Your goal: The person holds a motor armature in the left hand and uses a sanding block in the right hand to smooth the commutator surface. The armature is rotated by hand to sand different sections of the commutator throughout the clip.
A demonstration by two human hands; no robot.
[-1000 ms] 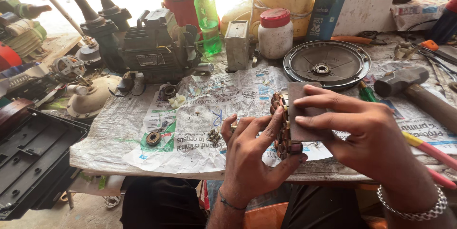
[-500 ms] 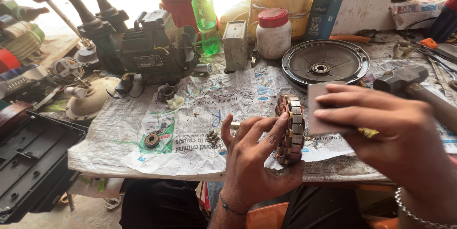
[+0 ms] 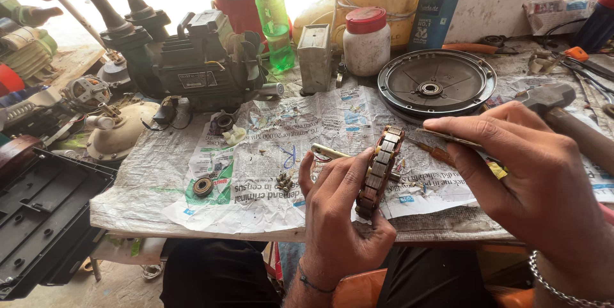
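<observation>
Left hand grips a wound stator ring upright at the desk's front edge. Right hand pinches a flat sheet touching the ring's top.

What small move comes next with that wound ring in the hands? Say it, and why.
Probably bring the flat sheet pinched by the right hand down against the edge of the wound stator ring. The left hand holds the ring on edge, its rim facing the sheet, and a small gap still separates them.

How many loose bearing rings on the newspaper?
2 that I can make out: one bearing ring near the front-left edge of the newspaper, another beside the pump motor. Clutter may hide more.
</observation>
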